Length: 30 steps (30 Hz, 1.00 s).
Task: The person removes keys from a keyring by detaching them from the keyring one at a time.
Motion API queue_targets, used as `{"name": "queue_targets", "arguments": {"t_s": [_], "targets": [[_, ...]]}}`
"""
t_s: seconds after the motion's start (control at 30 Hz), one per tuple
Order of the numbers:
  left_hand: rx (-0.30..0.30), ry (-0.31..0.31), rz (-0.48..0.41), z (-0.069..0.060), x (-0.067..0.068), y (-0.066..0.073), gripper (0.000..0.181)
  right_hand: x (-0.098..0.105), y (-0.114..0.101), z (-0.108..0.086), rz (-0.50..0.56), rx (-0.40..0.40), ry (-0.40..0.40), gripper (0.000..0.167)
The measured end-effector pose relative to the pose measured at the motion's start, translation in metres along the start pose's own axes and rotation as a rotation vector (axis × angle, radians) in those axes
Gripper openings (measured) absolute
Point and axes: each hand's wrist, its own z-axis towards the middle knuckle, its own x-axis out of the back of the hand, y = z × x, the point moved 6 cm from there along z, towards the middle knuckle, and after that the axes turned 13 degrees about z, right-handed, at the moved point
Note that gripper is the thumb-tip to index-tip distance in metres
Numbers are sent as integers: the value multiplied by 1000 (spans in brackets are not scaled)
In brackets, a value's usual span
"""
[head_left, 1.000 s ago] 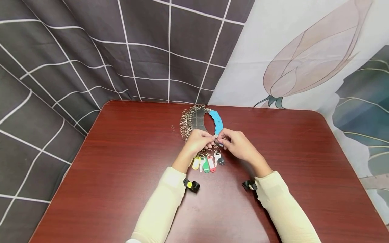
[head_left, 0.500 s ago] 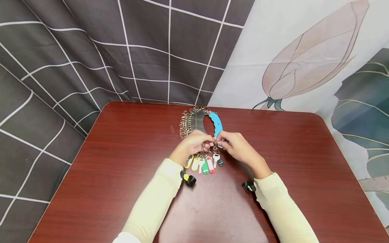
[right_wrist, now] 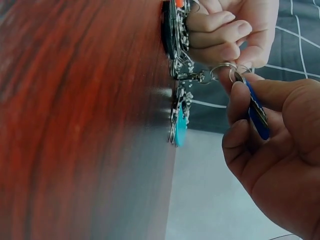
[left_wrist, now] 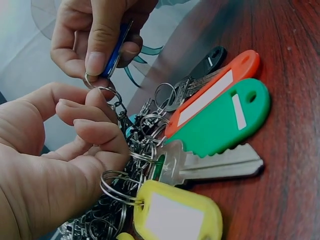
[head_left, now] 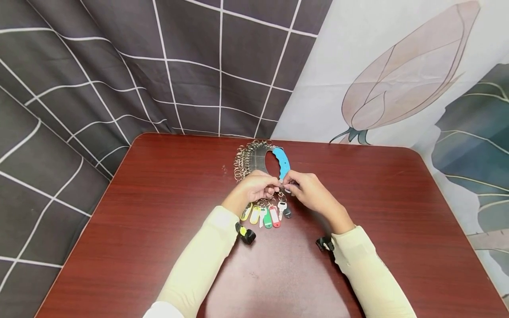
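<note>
In the head view my left hand (head_left: 258,185) and right hand (head_left: 304,187) meet at the near end of a large key holder's blue handle (head_left: 282,161). Between thumb and fingers, my right hand pinches a blue key tag (right_wrist: 260,122) with a metal key lying against it. My left hand's fingertips pinch a metal split ring (left_wrist: 112,92) that is linked to a short chain. The blue tag's own small ring touches that split ring; whether they are joined is hard to see. My left hand hides part of the holder.
Beside the hands lie a yellow tag (left_wrist: 175,215), a silver key (left_wrist: 220,165), a green tag (left_wrist: 225,120), a red tag (left_wrist: 217,92) and a black tag (left_wrist: 212,59). Several rings fringe the holder's dark curved plate (head_left: 258,158) on the red-brown table (head_left: 179,190). Curtains hang behind.
My left hand and forearm have shifted slightly left and nearer, uncovering more of another yellow tag. My right hand has barely moved, and both hands keep their pinch.
</note>
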Motion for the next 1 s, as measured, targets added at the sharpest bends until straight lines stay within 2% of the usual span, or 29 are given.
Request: {"name": "queue_targets", "arguments": {"t_s": [0.1, 0.2, 0.4, 0.57, 0.67, 0.8, 1.0], "targets": [[-40, 10, 34, -2, 0, 2, 17, 1, 1, 0, 5, -31, 19, 4], [-103, 36, 107, -5, 0, 6, 15, 1, 3, 1, 13, -58, 27, 4], [-259, 165, 377, -10, 2, 15, 8, 0, 5, 0, 30, -94, 47, 8], [-361, 252, 548, -19, 2, 23, 9, -1, 8, 0, 46, -117, 69, 9], [-426, 275, 637, -21, 1, 26, 9, -1, 7, 0, 49, -115, 84, 9], [-482, 310, 738, -24, -3, 28, 9, 0, 7, 0, 56, -123, 95, 9], [-579, 341, 910, -29, -8, 31, 13, 1, 10, 0, 75, -175, 104, 8]]}}
